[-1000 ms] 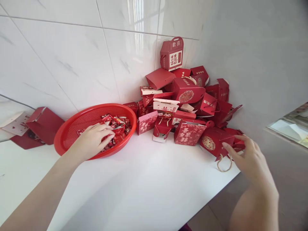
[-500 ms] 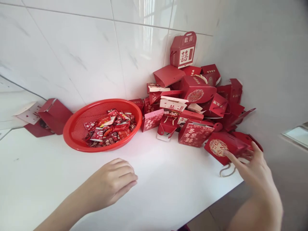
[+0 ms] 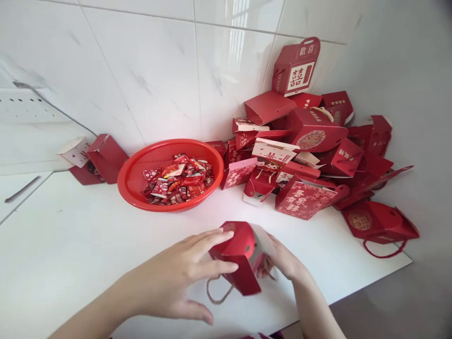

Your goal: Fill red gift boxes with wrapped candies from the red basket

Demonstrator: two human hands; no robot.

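A red paper candy box [image 3: 240,241] with a twine handle hangs over the white table in front of me, its top flaps apart. My right hand [image 3: 283,258] grips it from the right side, and those fingertips are partly hidden behind the box. On the left, my left hand [image 3: 183,268] is open with fingers spread. Its fingertips overlap the box's left side; whether they touch it I cannot tell. Behind the box stands a red plastic basket [image 3: 123,190] with wrapped candies [image 3: 180,181] inside.
Red paper boxes [image 3: 307,197] are heaped against the wall at the right, one upright box [image 3: 296,70] on top. Another red box [image 3: 379,221] lies near the table's right edge. Two boxes [image 3: 109,157] stand left of the basket, below a wall socket strip [image 3: 26,106].
My right hand has brought the twine-handled box from the right end of the heap to the middle front. My left hand has spread its fingers and come to the box. The view has shifted left.
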